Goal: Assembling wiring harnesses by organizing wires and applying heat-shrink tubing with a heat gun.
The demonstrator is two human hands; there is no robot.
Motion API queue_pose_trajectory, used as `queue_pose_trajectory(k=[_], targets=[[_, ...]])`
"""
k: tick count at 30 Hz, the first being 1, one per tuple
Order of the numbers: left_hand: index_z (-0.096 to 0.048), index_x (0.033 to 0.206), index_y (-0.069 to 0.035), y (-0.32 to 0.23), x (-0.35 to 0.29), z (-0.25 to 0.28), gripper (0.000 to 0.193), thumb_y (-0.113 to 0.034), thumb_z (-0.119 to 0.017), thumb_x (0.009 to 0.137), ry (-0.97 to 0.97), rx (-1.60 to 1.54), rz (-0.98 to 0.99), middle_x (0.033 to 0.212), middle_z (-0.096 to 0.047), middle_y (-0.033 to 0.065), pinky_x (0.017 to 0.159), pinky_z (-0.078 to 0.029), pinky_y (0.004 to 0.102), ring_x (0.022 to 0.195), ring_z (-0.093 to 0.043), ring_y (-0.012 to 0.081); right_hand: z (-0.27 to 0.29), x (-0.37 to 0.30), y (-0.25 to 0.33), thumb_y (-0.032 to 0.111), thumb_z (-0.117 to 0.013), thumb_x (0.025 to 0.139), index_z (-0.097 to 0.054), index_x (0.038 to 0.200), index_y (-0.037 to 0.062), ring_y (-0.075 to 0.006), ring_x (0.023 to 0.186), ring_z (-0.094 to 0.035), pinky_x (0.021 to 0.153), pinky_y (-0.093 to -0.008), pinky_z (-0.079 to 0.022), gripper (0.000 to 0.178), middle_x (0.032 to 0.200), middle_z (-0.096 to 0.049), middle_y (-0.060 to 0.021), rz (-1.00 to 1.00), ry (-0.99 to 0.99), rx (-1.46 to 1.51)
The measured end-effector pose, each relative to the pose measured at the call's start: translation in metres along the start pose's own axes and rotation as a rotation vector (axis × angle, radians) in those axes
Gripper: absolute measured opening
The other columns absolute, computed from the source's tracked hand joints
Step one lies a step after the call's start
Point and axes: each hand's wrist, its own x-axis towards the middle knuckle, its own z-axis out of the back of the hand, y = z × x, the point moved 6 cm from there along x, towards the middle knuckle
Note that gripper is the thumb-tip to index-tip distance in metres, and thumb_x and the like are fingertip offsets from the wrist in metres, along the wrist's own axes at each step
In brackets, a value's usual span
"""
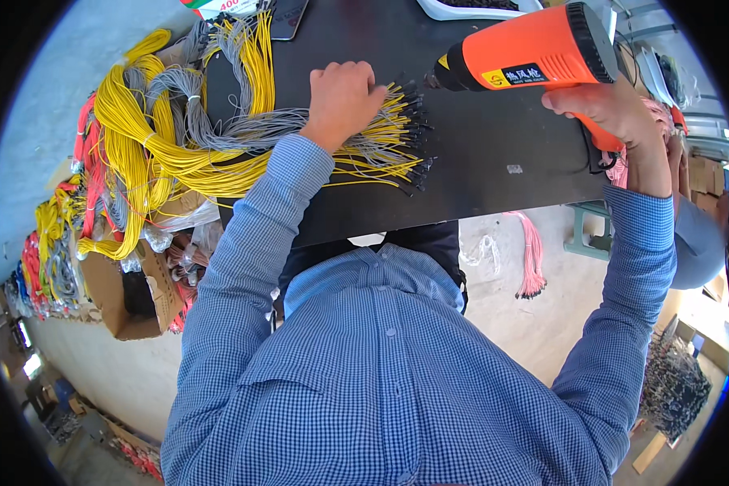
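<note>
Closest is the blue checked shirt [381,364] of the person, its two sleeves reaching forward to a black table [494,174]. The left hand [340,104] lies palm down over a long bundle of yellow cables [219,172] and grey cables [247,134], its fingers bent; whether they grip any strands I cannot tell. To the right, the right hand [611,113] is closed around the handle of an orange heat gun [535,50], held above the tabletop with its dark nozzle [441,74] pointing left — near the black cable ends [417,125], which fan out just beyond the left hand. The bundle runs back leftward across the table and over its left side, where red cables [95,174] hang too. At the far edge are a dark flat device [289,18], partly cut off, and a white tray [462,14] holding small dark pieces. Lower down, past the table's near edge, an open cardboard box [109,283] stands at left, while pink cables [530,255] lie on the floor [502,340] near a green stool [585,243].
</note>
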Motion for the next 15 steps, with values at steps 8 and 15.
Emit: queue_pose_trajectory(k=[8, 15], targets=[[-0.066, 0.099, -0.011, 0.034, -0.002, -0.008, 0.032, -0.036, -0.079, 0.083, -0.065, 0.175, 0.181, 0.101, -0.07, 0.0056, 0.088, -0.043, 0.0483, 0.103, -0.062, 0.0311, -0.015, -0.006, 0.011, 0.027, -0.085, 0.078, -0.076, 0.1, 0.0012, -0.0158, 0.074, -0.068, 0.069, -0.0302, -0.054, 0.035, 0.081, -0.072, -0.0054, 0.057, -0.031, 0.035], [-0.063, 0.111, -0.008, 0.028, 0.002, -0.012, 0.046, -0.04, -0.081, 0.082, -0.118, 0.178, 0.238, 0.105, -0.069, 0.0101, 0.093, -0.043, 0.0495, 0.108, -0.059, 0.0325, -0.019, -0.008, 0.012, 0.013, -0.085, 0.081, -0.074, 0.106, 0.0001, -0.0153, 0.074, -0.07, 0.068, -0.0294, -0.056, 0.031, 0.084, -0.074, -0.0066, 0.034, -0.013, -0.011]])
